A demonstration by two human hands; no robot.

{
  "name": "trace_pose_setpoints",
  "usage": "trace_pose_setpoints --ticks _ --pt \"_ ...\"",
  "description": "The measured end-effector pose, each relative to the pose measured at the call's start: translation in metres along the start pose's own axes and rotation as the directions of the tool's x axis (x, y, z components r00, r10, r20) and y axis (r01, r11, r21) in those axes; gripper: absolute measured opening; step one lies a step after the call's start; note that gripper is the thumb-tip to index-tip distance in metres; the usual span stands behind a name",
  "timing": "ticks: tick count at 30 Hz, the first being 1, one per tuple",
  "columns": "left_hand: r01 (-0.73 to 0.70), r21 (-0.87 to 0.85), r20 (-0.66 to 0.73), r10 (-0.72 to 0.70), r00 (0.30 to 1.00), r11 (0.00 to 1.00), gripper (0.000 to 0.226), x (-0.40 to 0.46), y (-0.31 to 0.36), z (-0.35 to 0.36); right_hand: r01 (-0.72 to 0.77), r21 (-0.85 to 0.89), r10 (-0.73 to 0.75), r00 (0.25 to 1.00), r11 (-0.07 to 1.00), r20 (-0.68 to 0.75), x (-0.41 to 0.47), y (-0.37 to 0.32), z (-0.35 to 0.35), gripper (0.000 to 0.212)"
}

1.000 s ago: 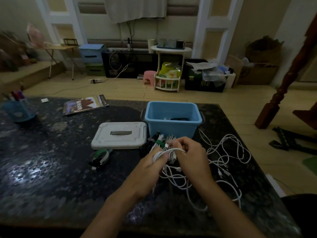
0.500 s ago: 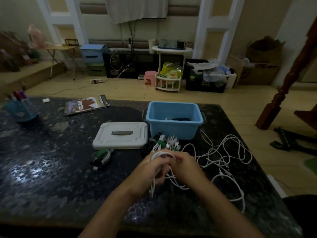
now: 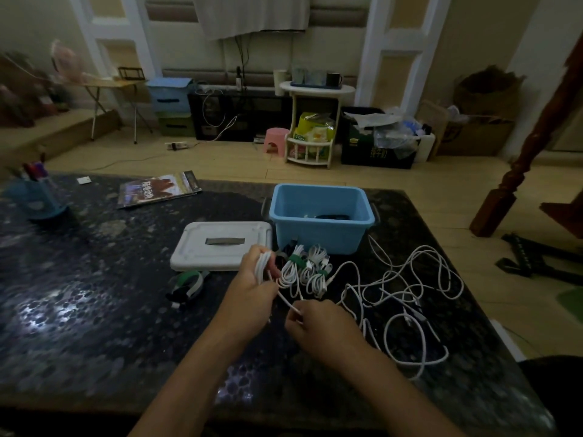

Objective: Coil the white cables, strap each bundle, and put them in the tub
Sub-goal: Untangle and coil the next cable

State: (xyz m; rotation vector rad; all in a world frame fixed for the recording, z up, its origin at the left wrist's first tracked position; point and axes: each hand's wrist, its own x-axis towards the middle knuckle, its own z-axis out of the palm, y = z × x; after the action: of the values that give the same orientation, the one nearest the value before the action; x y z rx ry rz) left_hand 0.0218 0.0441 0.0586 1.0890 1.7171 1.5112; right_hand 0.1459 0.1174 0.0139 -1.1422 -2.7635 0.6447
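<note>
Head view: on the dark speckled table [image 3: 79, 310] the left hand [image 3: 252, 290] is raised a little above the top, near the middle, its fingers curled round a small coil [image 3: 261, 269] of white cable, so its grip is grasping that coil. A single strand [image 3: 285, 302] runs from the coil down and toward the near edge to the right hand [image 3: 318, 323], whose grip pinches the strand's end between thumb and fingers. The two hands are close but apart.

Just beyond the hands, toward the far edge, several strapped bundles [image 3: 303, 269] of white cable lie together on the table, at least one with a green strap, touching or nearly touching the front wall of the blue tub [image 3: 318, 234]. The tub stands open near the far edge, right of centre; something dark lies on its floor, too dim to make out. Its white lid [image 3: 220, 250] lies flat just left of it, handle slot up.

Toward the right edge a loose tangle [image 3: 410, 288] of white cables sprawls over the table, from beside the tub down toward the near right corner. Left of the left hand, below the lid, a few spare straps [image 3: 187, 283], green, white and black, lie in a heap.

At the far left corner stands a blue pen cup [image 3: 34, 197]; a magazine [image 3: 157, 190] lies along the far edge.
</note>
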Motion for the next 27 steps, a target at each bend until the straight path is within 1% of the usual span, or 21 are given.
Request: trace_pose_setpoints --ticks 2,4,6,8,9,11,13,15,17,18,19,20,21,22,23,25,26,27 --pt "-0.010 -0.094 -0.020 0.008 1.000 0.996 0.038 0.001 0.000 0.000 0.062 -0.043 -0.062 0.998 0.997 0.003 -0.002 -0.001 -0.003 0.017" --pt "-0.022 -0.178 -0.032 0.017 0.999 0.984 0.039 0.001 0.003 0.000 0.158 -0.116 -0.158 0.987 0.981 0.005 -0.004 0.000 -0.008 0.017" --pt "-0.026 -0.178 -0.092 0.010 0.996 0.984 0.038 0.002 0.005 -0.003 0.260 -0.182 -0.259 0.966 0.948 0.030 -0.005 0.001 -0.013 0.018" --pt "-0.031 -0.157 -0.149 0.007 0.989 0.987 0.037 0.004 0.007 -0.012 0.317 -0.205 -0.312 0.948 0.926 0.057 -0.007 0.001 -0.018 0.020" --pt "-0.030 -0.150 -0.158 0.006 0.987 0.988 0.037 0.005 0.008 -0.016 0.334 -0.195 -0.331 0.942 0.922 0.048 -0.009 0.002 -0.021 0.020" --pt "0.002 -0.201 -0.121 -0.027 0.992 0.980 0.036 0.005 0.009 -0.022 0.347 -0.131 -0.353 0.935 0.929 -0.027 -0.012 0.004 -0.030 0.022" --pt "0.040 -0.235 -0.048 -0.053 0.997 0.971 0.034 0.003 0.010 -0.024 0.338 -0.038 -0.339 0.926 0.941 -0.165 -0.014 0.005 -0.039 0.022" --pt "0.037 -0.142 0.000 -0.037 0.999 0.989 0.026 0.001 0.008 -0.022 0.341 0.076 -0.301 0.899 0.937 -0.318 -0.015 0.007 -0.046 0.020" --pt "-0.025 0.051 0.034 0.023 0.999 0.998 0.021 0.000 0.005 -0.017 0.361 0.166 -0.253 0.853 0.918 -0.457 -0.014 0.009 -0.048 0.016" --pt "-0.064 0.132 0.072 0.055 0.996 0.989 0.024 -0.001 0.005 -0.014 0.364 0.206 -0.220 0.834 0.908 -0.506 -0.013 0.010 -0.049 0.014" --pt "-0.103 0.173 0.131 0.081 0.988 0.980 0.032 -0.002 0.006 -0.012 0.364 0.254 -0.183 0.824 0.896 -0.536 -0.012 0.010 -0.050 0.013" --pt "-0.131 0.170 0.214 0.093 0.972 0.977 0.041 -0.003 0.007 -0.010 0.358 0.305 -0.145 0.823 0.882 -0.549 -0.010 0.010 -0.050 0.012" --pt "-0.128 0.158 0.294 0.077 0.953 0.979 0.049 -0.003 0.009 -0.007 0.353 0.352 -0.114 0.828 0.867 -0.550 -0.009 0.009 -0.051 0.013" --pt "-0.101 0.154 0.364 0.039 0.931 0.983 0.056 -0.005 0.011 -0.004 0.349 0.389 -0.092 0.833 0.853 -0.545 -0.008 0.009 -0.052 0.015" --pt "-0.073 0.185 0.404 -0.009 0.914 0.980 0.061 -0.005 0.011 -0.001 0.351 0.415 -0.085 0.838 0.840 -0.538 -0.007 0.008 -0.053 0.017" --pt "-0.079 0.352 0.383 -0.066 0.922 0.933 0.067 -0.005 0.009 0.005 0.361 0.439 -0.095 0.849 0.823 -0.520 -0.007 0.007 -0.054 0.022" --pt "-0.109 0.441 0.353 -0.061 0.934 0.891 0.061 -0.005 0.007 0.008 0.363 0.437 -0.103 0.852 0.823 -0.514 -0.007 0.006 -0.054 0.023" --pt "-0.140 0.509 0.331 -0.043 0.943 0.849 0.049 -0.005 0.005 0.009 0.360 0.427 -0.107 0.852 0.829 -0.512 -0.007 0.005 -0.054 0.025"
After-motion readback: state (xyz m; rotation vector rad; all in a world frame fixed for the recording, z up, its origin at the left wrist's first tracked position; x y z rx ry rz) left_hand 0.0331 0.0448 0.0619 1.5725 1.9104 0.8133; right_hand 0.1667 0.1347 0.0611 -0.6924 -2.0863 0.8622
